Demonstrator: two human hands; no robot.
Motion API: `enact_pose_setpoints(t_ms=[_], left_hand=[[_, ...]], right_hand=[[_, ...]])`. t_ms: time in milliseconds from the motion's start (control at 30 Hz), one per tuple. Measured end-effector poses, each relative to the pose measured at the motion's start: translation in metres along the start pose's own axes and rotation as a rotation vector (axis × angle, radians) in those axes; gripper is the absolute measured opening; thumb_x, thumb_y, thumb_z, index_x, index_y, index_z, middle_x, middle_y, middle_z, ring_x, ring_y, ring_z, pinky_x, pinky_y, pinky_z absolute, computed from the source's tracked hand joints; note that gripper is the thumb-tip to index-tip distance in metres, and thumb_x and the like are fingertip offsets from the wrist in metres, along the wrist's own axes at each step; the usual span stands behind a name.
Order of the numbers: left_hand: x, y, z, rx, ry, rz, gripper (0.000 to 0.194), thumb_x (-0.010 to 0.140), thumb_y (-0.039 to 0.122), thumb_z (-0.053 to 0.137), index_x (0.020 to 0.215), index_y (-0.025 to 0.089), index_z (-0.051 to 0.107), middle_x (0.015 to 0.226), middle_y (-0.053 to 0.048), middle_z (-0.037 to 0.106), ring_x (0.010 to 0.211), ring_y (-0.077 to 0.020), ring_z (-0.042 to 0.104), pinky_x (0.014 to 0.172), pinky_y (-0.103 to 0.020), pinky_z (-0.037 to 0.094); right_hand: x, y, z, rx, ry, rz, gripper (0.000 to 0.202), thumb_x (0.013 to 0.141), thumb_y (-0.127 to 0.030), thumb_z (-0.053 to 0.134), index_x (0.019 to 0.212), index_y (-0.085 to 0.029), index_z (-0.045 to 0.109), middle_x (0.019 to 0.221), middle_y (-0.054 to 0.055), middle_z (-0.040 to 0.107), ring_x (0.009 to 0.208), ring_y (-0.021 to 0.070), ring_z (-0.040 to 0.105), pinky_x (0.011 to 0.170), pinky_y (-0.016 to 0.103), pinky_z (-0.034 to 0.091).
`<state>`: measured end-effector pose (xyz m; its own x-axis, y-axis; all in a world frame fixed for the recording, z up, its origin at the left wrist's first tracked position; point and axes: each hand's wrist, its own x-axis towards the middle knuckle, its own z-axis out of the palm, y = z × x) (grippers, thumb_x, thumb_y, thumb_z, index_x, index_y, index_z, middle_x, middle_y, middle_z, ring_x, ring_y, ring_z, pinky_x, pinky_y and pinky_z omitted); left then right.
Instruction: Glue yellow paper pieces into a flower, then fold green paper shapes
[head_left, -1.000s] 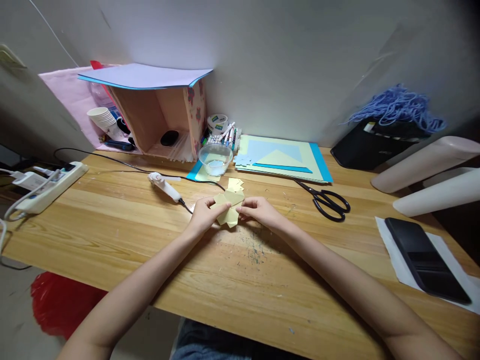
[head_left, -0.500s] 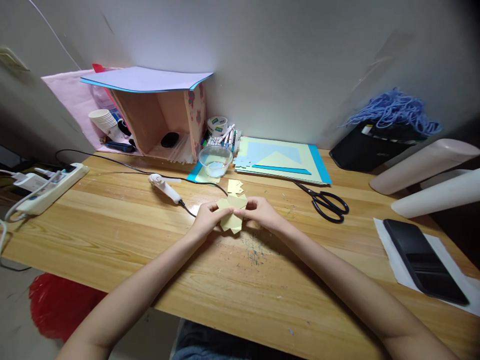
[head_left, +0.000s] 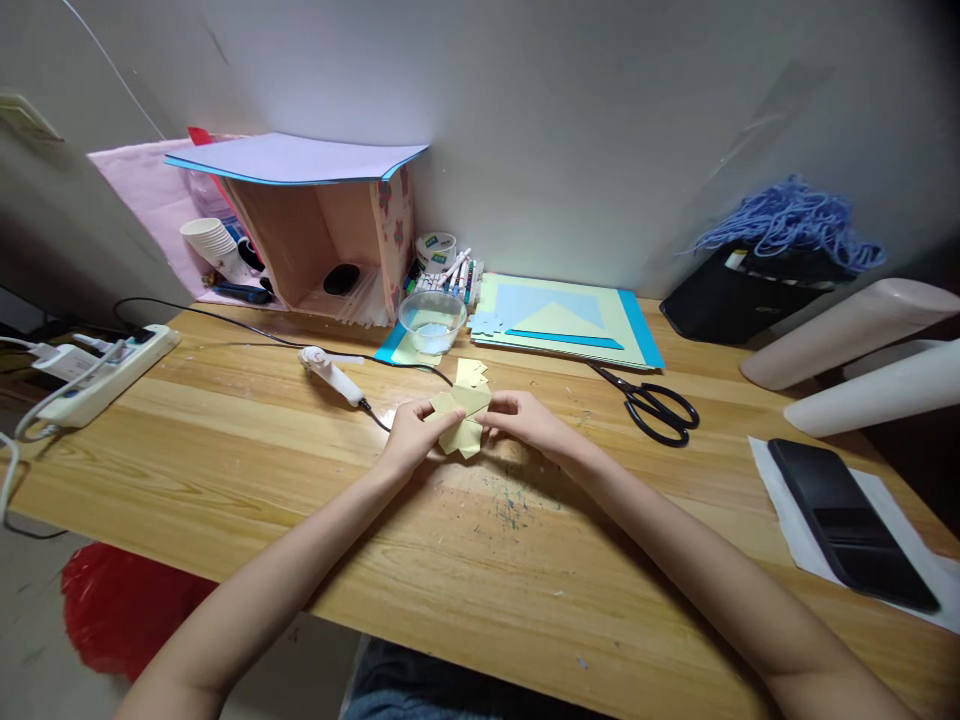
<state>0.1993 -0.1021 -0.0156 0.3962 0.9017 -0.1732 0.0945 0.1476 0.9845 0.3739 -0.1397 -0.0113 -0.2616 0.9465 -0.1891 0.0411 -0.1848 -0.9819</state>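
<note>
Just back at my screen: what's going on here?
A person's left hand holds a pale yellow paper cutout over the wooden table; the right hand is at its right edge. More yellow paper lies just beyond, with black scissors to the right and a white corded tool to the left.

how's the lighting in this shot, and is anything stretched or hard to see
Head view: the wall glows above the purple sheet, darkening toward the top right corner; head view: a shadow lies beneath the right forearm; head view: lens stretch may explain the leaning pale rolls; head view: the yellow paper looks fairly sharp, partly hidden by fingers.
</note>
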Motion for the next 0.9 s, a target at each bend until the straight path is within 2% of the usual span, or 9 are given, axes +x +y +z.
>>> enact_pose_setpoints(t_ms=[133, 333, 400, 533, 667, 767, 833, 900], left_hand=[[-0.001, 0.000, 0.001, 0.024, -0.026, 0.027, 0.033, 0.062, 0.036, 0.066, 0.081, 0.009, 0.068, 0.078, -0.008, 0.067, 0.064, -0.0141, 0.057, 0.057, -0.022, 0.042], [0.002, -0.003, -0.002, 0.019, 0.067, 0.046, 0.032, 0.059, 0.035, 0.068, 0.079, 0.010, 0.068, 0.078, -0.006, 0.067, 0.066, -0.0152, 0.058, 0.057, -0.022, 0.042], [0.005, -0.003, -0.004, -0.007, 0.113, 0.022, 0.034, 0.059, 0.035, 0.068, 0.081, 0.010, 0.067, 0.080, -0.006, 0.067, 0.067, -0.0153, 0.058, 0.059, -0.022, 0.043], [0.010, -0.004, -0.008, -0.078, 0.152, -0.076, 0.039, 0.058, 0.036, 0.070, 0.086, 0.009, 0.065, 0.082, -0.008, 0.067, 0.067, -0.0160, 0.059, 0.057, -0.023, 0.045], [0.014, -0.005, -0.013, -0.174, 0.153, -0.113, 0.039, 0.058, 0.035, 0.071, 0.087, 0.011, 0.062, 0.082, -0.008, 0.066, 0.066, -0.0160, 0.060, 0.054, -0.022, 0.045], [0.016, -0.005, -0.016, -0.257, 0.144, -0.124, 0.041, 0.056, 0.035, 0.072, 0.089, 0.012, 0.062, 0.081, -0.008, 0.067, 0.065, -0.0157, 0.061, 0.055, -0.024, 0.047], [0.018, -0.005, -0.019, -0.300, 0.140, -0.122, 0.042, 0.057, 0.035, 0.073, 0.089, 0.011, 0.062, 0.080, -0.008, 0.067, 0.065, -0.0158, 0.061, 0.056, -0.025, 0.049], [0.020, -0.005, -0.021, -0.322, 0.162, -0.110, 0.041, 0.056, 0.035, 0.073, 0.087, 0.010, 0.063, 0.080, -0.008, 0.067, 0.065, -0.0152, 0.061, 0.057, -0.024, 0.049]], right_hand=[[-0.001, 0.004, 0.002, -0.025, 0.019, -0.026, 0.032, 0.066, -0.032, 0.065, 0.090, -0.012, 0.062, 0.072, 0.004, 0.063, 0.057, 0.0109, 0.057, 0.054, 0.024, 0.046], [0.001, 0.002, -0.006, -0.002, -0.014, 0.061, 0.020, 0.067, -0.030, 0.064, 0.078, -0.013, 0.061, 0.071, 0.005, 0.064, 0.064, 0.0120, 0.059, 0.063, 0.026, 0.047], [0.002, 0.002, -0.011, -0.040, 0.074, 0.061, 0.020, 0.071, -0.030, 0.060, 0.081, -0.013, 0.060, 0.070, 0.005, 0.064, 0.061, 0.0113, 0.058, 0.060, 0.025, 0.047], [0.007, 0.006, -0.019, -0.267, 0.392, -0.074, 0.026, 0.081, -0.036, 0.045, 0.091, -0.016, 0.058, 0.067, 0.003, 0.061, 0.056, 0.0116, 0.056, 0.051, 0.024, 0.044], [0.021, 0.011, -0.025, -0.580, 0.542, -0.205, 0.025, 0.079, -0.037, 0.048, 0.091, -0.018, 0.058, 0.086, 0.006, 0.061, 0.072, 0.0158, 0.058, 0.064, 0.029, 0.046], [0.038, 0.013, -0.025, -0.780, 0.578, -0.261, 0.034, 0.076, -0.039, 0.053, 0.101, -0.016, 0.056, 0.101, 0.011, 0.056, 0.088, 0.0202, 0.055, 0.075, 0.034, 0.045], [0.048, 0.013, -0.023, -0.929, 0.528, -0.327, 0.044, 0.072, -0.040, 0.058, 0.109, -0.016, 0.052, 0.111, 0.013, 0.051, 0.101, 0.0240, 0.049, 0.083, 0.037, 0.042], [0.053, 0.012, -0.023, -1.065, 0.435, -0.383, 0.042, 0.073, -0.040, 0.057, 0.108, -0.017, 0.052, 0.112, 0.012, 0.051, 0.105, 0.0250, 0.046, 0.086, 0.038, 0.039]])
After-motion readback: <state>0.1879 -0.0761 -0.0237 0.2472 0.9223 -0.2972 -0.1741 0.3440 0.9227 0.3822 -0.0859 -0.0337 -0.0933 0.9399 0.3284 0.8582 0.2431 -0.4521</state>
